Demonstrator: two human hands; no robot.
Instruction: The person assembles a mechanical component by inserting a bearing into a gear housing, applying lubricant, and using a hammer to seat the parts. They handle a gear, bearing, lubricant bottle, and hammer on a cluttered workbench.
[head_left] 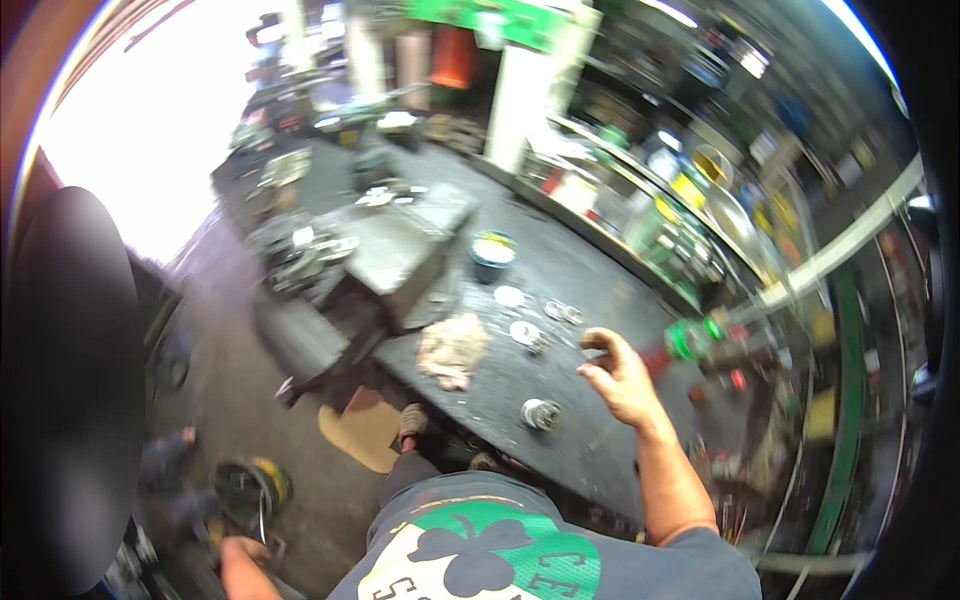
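My right hand (620, 380) is over the dark workbench (600, 300), with its fingers curved, a gap between thumb and fingertips, and nothing visible in it. Nearest to it are small metal rings (563, 312) and a round metal part (526, 334). A ribbed cylindrical metal part (540, 414) stands closer to the bench's front edge. At the lower left, my left hand (245, 549) is down beside my body, smeared by motion. A thin shiny thing (263, 518) shows just above it; whether the fingers hold it is unclear.
A crumpled rag (453, 350) lies near a large bench vise (350, 260). Behind it stands a small dark tub (493, 254) with pale contents. A green-capped bottle (690, 338) is to the right. A bucket (253, 488) and cardboard (362, 430) are on the floor.
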